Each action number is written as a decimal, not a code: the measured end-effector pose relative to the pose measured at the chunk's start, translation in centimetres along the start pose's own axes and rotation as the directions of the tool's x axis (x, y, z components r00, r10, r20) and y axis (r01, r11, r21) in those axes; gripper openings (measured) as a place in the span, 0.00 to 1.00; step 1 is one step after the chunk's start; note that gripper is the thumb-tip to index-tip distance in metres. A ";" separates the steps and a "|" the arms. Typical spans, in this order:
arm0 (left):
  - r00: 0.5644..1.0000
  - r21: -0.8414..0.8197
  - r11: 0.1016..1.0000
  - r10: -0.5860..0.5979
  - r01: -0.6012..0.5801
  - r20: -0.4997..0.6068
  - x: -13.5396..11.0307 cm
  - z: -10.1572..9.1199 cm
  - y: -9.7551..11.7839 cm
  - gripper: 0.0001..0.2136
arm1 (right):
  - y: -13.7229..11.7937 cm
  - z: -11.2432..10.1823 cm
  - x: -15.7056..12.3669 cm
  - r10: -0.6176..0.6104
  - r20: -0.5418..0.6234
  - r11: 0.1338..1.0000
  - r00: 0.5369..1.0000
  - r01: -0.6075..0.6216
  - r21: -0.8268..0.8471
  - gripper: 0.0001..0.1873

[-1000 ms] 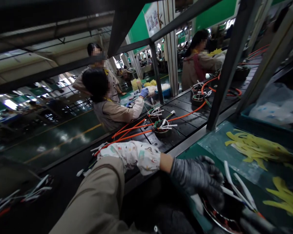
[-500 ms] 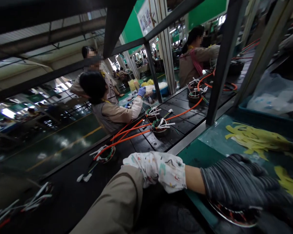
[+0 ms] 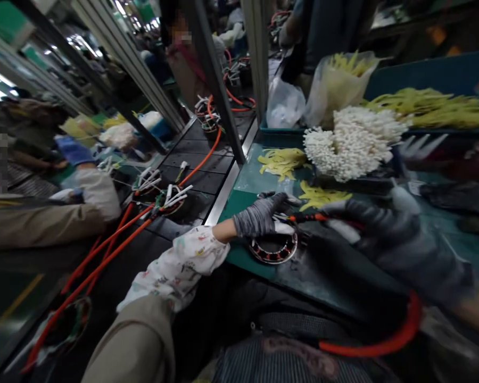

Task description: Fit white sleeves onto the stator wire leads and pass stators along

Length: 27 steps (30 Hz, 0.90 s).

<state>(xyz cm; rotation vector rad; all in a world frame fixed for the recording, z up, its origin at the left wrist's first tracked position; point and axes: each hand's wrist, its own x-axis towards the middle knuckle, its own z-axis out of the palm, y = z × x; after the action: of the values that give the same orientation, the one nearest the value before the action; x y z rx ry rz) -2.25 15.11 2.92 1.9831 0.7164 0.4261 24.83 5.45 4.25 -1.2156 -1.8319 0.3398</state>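
My left hand (image 3: 259, 215), in a grey glove with a patterned sleeve cover, lies curled over the top edge of a round stator ring (image 3: 273, 251) on the green mat (image 3: 243, 197). Its fingers close on white sleeved leads at the ring. My right hand (image 3: 387, 239), also grey-gloved and blurred, sits to the right of the ring, closed round an orange cable (image 3: 308, 217) that points toward my left hand. A thick loop of the same orange cable (image 3: 383, 347) curves below my right wrist.
A bundle of white tubes (image 3: 351, 139), yellow strips (image 3: 283, 159) and a plastic bag (image 3: 284, 103) lie behind the mat. A steel post (image 3: 219, 90) stands at the conveyor (image 3: 195, 178), which carries more stators and orange cables. A co-worker's sleeve (image 3: 43, 223) reaches in from the left.
The view has swung right and down onto the bench. My left hand stays on the stator ring. My right hand with the orange cable has come into sight.
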 end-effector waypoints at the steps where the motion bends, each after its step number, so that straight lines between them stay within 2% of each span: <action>1: 1.000 -0.058 0.998 -0.017 0.018 0.023 0.1 0.0 -0.2 0.30 | 0.7 0.2 0.0 -0.022 0.007 1.000 1.000 0.023 -0.021 0.12; 3: 0.995 -0.128 0.988 -0.074 0.082 0.065 0.2 0.0 -0.1 0.27 | 1.6 1.0 -0.4 -0.072 -0.034 0.993 0.997 0.068 -0.092 0.13; 5: 0.986 -0.164 0.975 -0.133 0.148 0.100 0.4 -0.1 0.1 0.25 | 1.6 2.2 -1.9 -0.116 -0.144 0.976 0.983 0.086 -0.200 0.13; 7: 0.980 -0.179 0.968 -0.155 0.176 0.129 0.5 -0.3 0.3 0.25 | 0.4 3.4 -4.3 -0.184 -0.211 0.957 0.960 0.126 -0.261 0.22; 8: 0.979 -0.183 0.968 -0.150 0.175 0.142 0.6 -0.4 0.4 0.25 | -0.5 3.9 -5.6 -0.248 -0.178 0.949 0.952 0.202 -0.241 0.25; 10: 0.978 -0.184 0.970 -0.129 0.159 0.162 0.8 -0.6 0.4 0.25 | -2.5 4.7 -7.7 -0.255 -0.062 0.956 0.965 0.241 -0.168 0.24; 12: 0.979 -0.171 0.974 -0.121 0.149 0.166 0.9 -0.8 0.5 0.25 | -4.0 5.3 -8.8 -0.210 -0.028 0.969 0.977 0.204 -0.139 0.18; 14: 0.984 -0.098 0.987 -0.110 0.125 0.140 0.5 -0.8 0.9 0.27 | -4.9 5.5 -8.8 -0.169 -0.056 0.981 0.984 0.162 -0.111 0.15; 15: 0.993 -0.046 0.995 -0.085 0.089 0.083 0.1 -0.7 1.3 0.27 | -5.1 5.3 -8.7 -0.147 -0.064 0.987 0.987 0.142 -0.082 0.14; 17: 0.994 0.101 0.995 0.031 -0.021 -0.103 -1.3 0.0 2.4 0.22 | -5.1 4.5 -8.3 -0.104 -0.080 0.994 0.991 0.101 -0.033 0.10; 19: 0.947 0.312 0.939 0.224 -0.146 -0.232 -3.0 1.2 3.6 0.21 | -5.1 3.4 -8.2 -0.063 -0.100 0.997 0.993 0.058 -0.048 0.07; 21: 0.889 0.524 0.812 0.412 -0.257 -0.203 -4.5 2.9 4.3 0.24 | -5.1 2.4 -8.4 -0.061 -0.102 0.993 0.993 0.050 -0.106 0.08; 23: 0.837 0.647 0.697 0.523 -0.309 -0.163 -5.4 4.9 4.1 0.26 | -5.3 2.0 -8.3 -0.079 -0.102 0.988 0.992 0.064 -0.144 0.10; 24: 0.812 0.680 0.664 0.558 -0.311 -0.173 -5.6 5.8 3.8 0.24 | -5.4 2.1 -8.2 -0.060 -0.123 0.991 0.991 0.044 -0.129 0.09; 26: 0.777 0.720 0.634 0.591 -0.282 -0.216 -5.6 7.3 2.9 0.16 | -5.7 3.0 -7.3 0.069 -0.227 0.997 0.971 -0.073 -0.011 0.05; 27: 0.769 0.736 0.624 0.596 -0.262 -0.231 -5.6 7.7 2.5 0.15 | -5.9 3.7 -6.7 0.161 -0.289 0.986 0.944 -0.141 0.090 0.04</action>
<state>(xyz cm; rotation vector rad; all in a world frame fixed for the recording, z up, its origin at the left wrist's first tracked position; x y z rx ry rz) -1.49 5.41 1.33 2.8267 0.7111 1.1026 19.19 -2.23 2.40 -1.2881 -1.4637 0.2859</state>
